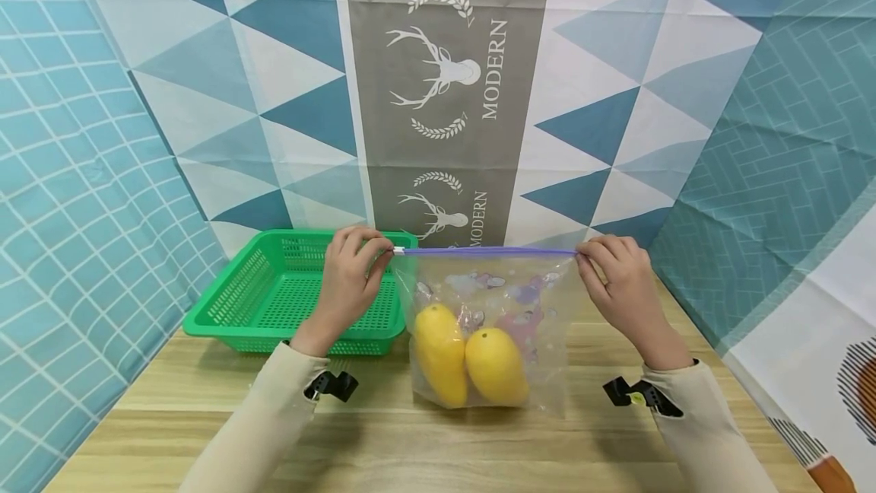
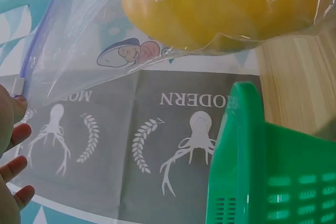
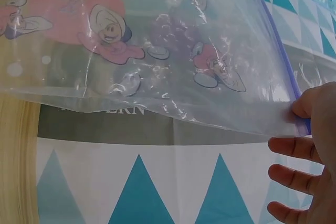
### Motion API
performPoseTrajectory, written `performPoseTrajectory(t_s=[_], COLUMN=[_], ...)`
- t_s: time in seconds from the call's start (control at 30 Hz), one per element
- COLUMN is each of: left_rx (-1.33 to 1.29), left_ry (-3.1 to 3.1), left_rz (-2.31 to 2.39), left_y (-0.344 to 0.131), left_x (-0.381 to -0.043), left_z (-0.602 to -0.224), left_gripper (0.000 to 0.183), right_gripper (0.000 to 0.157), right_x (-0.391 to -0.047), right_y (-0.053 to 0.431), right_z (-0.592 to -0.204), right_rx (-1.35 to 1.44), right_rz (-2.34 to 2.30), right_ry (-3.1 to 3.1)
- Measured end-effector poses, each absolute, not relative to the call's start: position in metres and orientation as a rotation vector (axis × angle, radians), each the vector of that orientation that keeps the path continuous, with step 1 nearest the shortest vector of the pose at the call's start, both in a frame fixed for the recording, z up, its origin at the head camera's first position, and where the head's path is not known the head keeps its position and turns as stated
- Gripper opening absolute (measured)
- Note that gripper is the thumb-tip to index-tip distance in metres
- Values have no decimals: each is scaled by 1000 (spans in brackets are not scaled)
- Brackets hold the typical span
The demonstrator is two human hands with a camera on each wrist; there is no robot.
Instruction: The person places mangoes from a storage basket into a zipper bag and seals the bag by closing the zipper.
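Observation:
A clear zip bag point(image 1: 547, 333) with a purple zip strip and printed cartoon figures hangs upright between both hands in the head view. Two yellow mangoes point(image 1: 494, 366) lie inside, at the bag's bottom. My left hand point(image 1: 350, 280) pinches the strip's left end at the white slider point(image 2: 18, 86). At the opposite top corner, my right hand point(image 1: 624, 291) pinches the purple strip between thumb and index finger; its other fingers point(image 3: 294, 179) are spread in the right wrist view. The strip looks straight and taut.
Behind the left forearm stands a green perforated basket point(image 1: 233, 329) on the wooden table point(image 1: 383, 455). Patterned cloth point(image 1: 274, 82) rises behind and along the sides. A black wrist mount point(image 1: 331, 385) is strapped over each sleeve.

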State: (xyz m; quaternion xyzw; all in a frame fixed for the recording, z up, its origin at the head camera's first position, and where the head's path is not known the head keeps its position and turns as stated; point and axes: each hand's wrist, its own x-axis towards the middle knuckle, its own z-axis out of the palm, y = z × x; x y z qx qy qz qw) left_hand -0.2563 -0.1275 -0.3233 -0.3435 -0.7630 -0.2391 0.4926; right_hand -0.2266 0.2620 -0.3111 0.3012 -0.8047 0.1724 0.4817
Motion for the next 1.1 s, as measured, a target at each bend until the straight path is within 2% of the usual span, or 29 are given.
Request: performPoseTrajectory(t_s=[0.07, 0.2, 0.3, 0.53, 0.8, 1.1], left_rx=[-824, -803, -794, -755, -715, -719], left_ry=[-1844, -1822, -1795, -1743, -1716, -1688], left_rz=[-574, -559, -548, -567, -629, -664], left_y=[-126, -124, -121, -113, -108, -107], left_x=[-255, -255, -254, -251, -249, -250], left_z=[-324, -325, -327, -329, -333, -337], left_gripper=[4, 22, 28, 24, 25, 25], right_gripper=[11, 11, 13, 15, 25, 17], right_x=[-228, -230, -230, -231, -231, -232], right_y=[263, 263, 263, 260, 259, 258], right_z=[-311, -312, -313, -314, -317, -324], right_rx=[717, 675, 637, 554, 515, 506], right_rz=[413, 398, 383, 424, 449, 492], right_ry=[-1950, -1935, -1934, -1887, -1877, -1865])
